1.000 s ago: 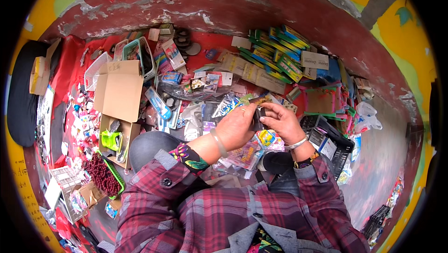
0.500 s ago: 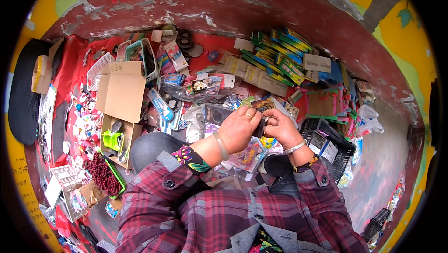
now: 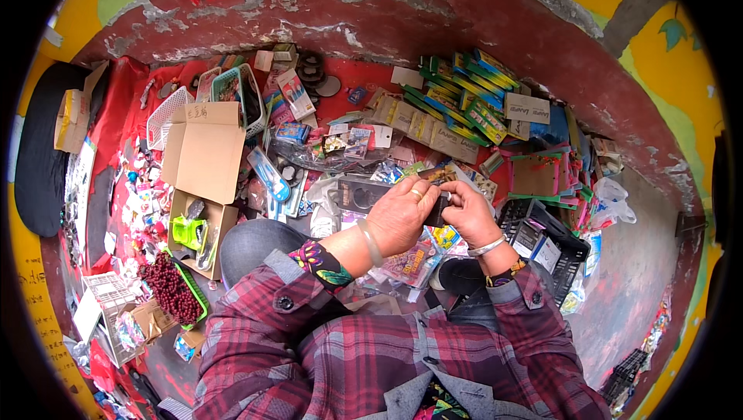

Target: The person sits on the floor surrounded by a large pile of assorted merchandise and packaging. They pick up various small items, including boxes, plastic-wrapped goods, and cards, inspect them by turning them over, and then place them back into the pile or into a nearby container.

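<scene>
A small black item (image 3: 437,214), too covered by fingers to name, is held between my two hands in front of my knees. My left hand (image 3: 396,217), with a ring and a pale bangle, has its fingers closed round the left side of it. From the other side, my right hand (image 3: 470,215), wearing a silver bangle, pinches its upper right part between thumb and fingers. Below the hands lie colourful flat packets (image 3: 409,264) in clear plastic. Just left of my left hand is a clear-fronted package (image 3: 360,194).
An open cardboard box (image 3: 203,141) with bright green things stands left of my knee. Baskets (image 3: 251,102) stand behind it. Yellow-green boxes (image 3: 472,87) are piled by the red wall. A black crate (image 3: 569,243) sits right of my hands, and dark red beads (image 3: 166,290) lie at the left.
My fingers have shifted slightly round the small black item, and my right thumb and fingers now sit closer to its top. The surroundings look the same.
</scene>
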`<move>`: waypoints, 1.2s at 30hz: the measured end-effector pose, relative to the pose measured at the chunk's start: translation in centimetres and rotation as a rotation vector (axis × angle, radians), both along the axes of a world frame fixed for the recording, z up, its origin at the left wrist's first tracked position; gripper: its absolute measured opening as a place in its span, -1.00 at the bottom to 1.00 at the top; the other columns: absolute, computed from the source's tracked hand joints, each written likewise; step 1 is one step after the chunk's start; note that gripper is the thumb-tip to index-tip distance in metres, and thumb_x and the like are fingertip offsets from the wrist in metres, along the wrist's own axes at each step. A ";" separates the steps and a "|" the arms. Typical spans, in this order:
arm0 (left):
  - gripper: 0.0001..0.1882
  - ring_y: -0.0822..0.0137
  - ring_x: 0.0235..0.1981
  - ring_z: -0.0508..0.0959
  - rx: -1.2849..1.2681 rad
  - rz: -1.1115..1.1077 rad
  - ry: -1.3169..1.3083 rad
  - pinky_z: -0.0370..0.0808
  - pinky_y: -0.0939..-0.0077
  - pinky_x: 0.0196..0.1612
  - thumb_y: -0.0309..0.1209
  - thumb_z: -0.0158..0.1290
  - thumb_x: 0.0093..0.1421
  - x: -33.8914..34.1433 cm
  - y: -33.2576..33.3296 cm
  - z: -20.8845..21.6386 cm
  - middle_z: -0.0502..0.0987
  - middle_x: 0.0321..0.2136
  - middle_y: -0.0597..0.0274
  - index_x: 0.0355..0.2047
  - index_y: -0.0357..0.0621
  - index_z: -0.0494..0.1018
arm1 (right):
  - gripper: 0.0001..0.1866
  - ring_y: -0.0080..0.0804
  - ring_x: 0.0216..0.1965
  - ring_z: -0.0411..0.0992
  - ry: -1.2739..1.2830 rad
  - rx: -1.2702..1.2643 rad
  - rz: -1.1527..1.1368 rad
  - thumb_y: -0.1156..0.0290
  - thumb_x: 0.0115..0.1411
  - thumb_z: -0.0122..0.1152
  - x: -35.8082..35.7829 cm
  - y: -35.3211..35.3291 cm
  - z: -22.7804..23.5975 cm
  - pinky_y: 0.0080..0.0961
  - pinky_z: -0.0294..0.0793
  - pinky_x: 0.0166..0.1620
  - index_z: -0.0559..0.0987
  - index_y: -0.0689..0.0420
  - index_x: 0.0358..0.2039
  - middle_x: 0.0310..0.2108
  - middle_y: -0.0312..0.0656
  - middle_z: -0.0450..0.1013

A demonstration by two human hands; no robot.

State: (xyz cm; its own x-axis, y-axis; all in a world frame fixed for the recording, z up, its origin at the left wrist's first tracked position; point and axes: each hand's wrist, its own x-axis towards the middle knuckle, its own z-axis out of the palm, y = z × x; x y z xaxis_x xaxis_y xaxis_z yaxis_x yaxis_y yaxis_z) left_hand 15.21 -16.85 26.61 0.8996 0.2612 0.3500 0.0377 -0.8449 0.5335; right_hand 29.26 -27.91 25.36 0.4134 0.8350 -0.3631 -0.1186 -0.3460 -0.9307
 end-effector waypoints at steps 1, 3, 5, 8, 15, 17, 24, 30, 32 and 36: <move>-0.45 0.01 -0.11 0.38 -0.001 -0.002 0.003 0.36 0.28 -0.01 -0.59 0.06 -0.22 0.0 0.0 -0.3 0.40 -0.21 -0.01 -0.10 -0.33 0.32 | -0.62 -0.62 -0.57 0.33 -0.082 -0.016 0.013 0.62 -0.12 0.08 0.0 0.0 -0.2 -0.65 0.31 -0.49 0.42 0.27 -0.19 -0.57 -0.32 0.39; -0.45 0.01 -0.10 0.38 -0.014 -0.011 0.015 0.35 0.28 0.00 -0.60 0.05 -0.21 0.0 -0.1 -0.5 0.40 -0.21 -0.02 -0.09 -0.34 0.31 | -0.64 -0.57 -0.57 0.35 -0.226 -0.026 0.027 0.59 -0.12 0.07 -0.1 -0.2 -0.7 -0.61 0.34 -0.48 0.43 0.26 -0.20 -0.57 -0.27 0.40; -0.45 0.00 -0.10 0.37 -0.036 -0.025 0.032 0.34 0.28 0.00 -0.60 0.05 -0.20 0.0 -0.1 -0.4 0.39 -0.21 -0.04 -0.09 -0.34 0.31 | -0.64 -0.49 -0.56 0.38 -0.346 -0.012 0.028 0.55 -0.11 0.06 -0.5 -0.2 -1.2 -0.56 0.37 -0.45 0.43 0.25 -0.20 -0.55 -0.20 0.43; -0.45 -0.01 -0.10 0.37 -0.029 -0.021 0.018 0.35 0.27 0.00 -0.61 0.04 -0.20 -0.2 -0.3 -0.4 0.39 -0.21 -0.05 -0.08 -0.35 0.30 | -0.63 -0.38 -0.53 0.42 -0.521 -0.073 0.079 0.52 -0.10 0.03 -1.0 0.1 0.2 -0.50 0.40 -0.39 0.43 0.24 -0.19 -0.52 -0.12 0.45; -0.46 -0.05 -0.16 0.40 -0.099 0.020 -0.043 0.38 0.23 -0.09 -0.64 0.05 -0.19 0.2 0.3 -1.2 0.40 -0.26 -0.05 -0.08 -0.33 0.30 | -0.60 -0.57 -0.42 0.40 -0.189 0.128 -0.023 0.58 -0.05 0.07 -0.5 0.0 -1.7 -0.61 0.39 -0.36 0.41 0.29 -0.11 -0.45 -0.25 0.44; -0.44 -0.06 -0.22 0.41 -0.156 0.046 -0.148 0.39 0.20 -0.17 -0.64 0.08 -0.19 0.5 1.2 -1.1 0.41 -0.30 -0.04 -0.08 -0.27 0.29 | -0.59 -0.72 -0.35 0.33 0.096 0.153 -0.066 0.63 0.03 0.12 -0.1 0.2 0.1 -0.72 0.35 -0.34 0.38 0.31 -0.06 -0.37 -0.33 0.40; -0.31 -0.03 -0.05 0.38 -0.276 0.121 -0.039 0.24 0.14 0.10 -0.56 0.16 -0.20 0.2 1.7 -0.8 0.38 -0.11 -0.06 0.03 -0.25 0.21 | -0.55 -0.53 -0.19 0.44 0.324 0.236 -0.044 0.57 0.09 0.16 0.6 0.1 1.0 -0.63 0.46 -0.19 0.34 0.27 0.02 -0.13 -0.19 0.45; -0.28 -0.05 -0.08 0.39 -0.171 0.121 -0.071 0.32 0.23 0.05 -0.60 0.18 -0.25 0.2 1.5 -1.1 0.38 -0.12 -0.06 0.02 -0.23 0.24 | -0.54 -0.52 -0.19 0.43 0.296 0.205 -0.041 0.58 0.08 0.19 0.5 0.1 1.9 -0.61 0.44 -0.13 0.33 0.34 0.01 -0.16 -0.14 0.44; -0.31 -0.03 -0.06 0.39 -0.104 0.108 -0.073 0.23 0.12 0.14 -0.60 0.16 -0.24 0.2 1.5 -0.8 0.39 -0.12 -0.04 0.01 -0.24 0.25 | -0.54 -0.52 -0.18 0.43 0.258 0.173 -0.048 0.57 0.07 0.20 0.5 0.1 1.9 -0.61 0.44 -0.12 0.34 0.34 0.00 -0.16 -0.15 0.44; -0.34 -0.02 -0.05 0.39 -0.059 0.075 -0.126 0.18 0.04 0.18 -0.59 0.12 -0.21 0.2 1.7 -0.1 0.39 -0.13 -0.05 0.01 -0.26 0.26 | -0.57 -0.53 -0.19 0.42 0.232 0.191 -0.040 0.55 0.07 0.21 0.5 0.2 2.5 -0.61 0.44 -0.13 0.37 0.34 -0.03 -0.18 -0.16 0.45</move>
State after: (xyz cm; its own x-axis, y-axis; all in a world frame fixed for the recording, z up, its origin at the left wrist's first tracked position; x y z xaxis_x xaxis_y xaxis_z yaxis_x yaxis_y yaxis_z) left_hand 15.39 -15.17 26.50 0.8270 0.3493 0.4405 0.0293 -0.8092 0.5867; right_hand 29.73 -27.72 27.85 0.3716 0.8819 -0.2900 -0.3461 -0.1583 -0.9248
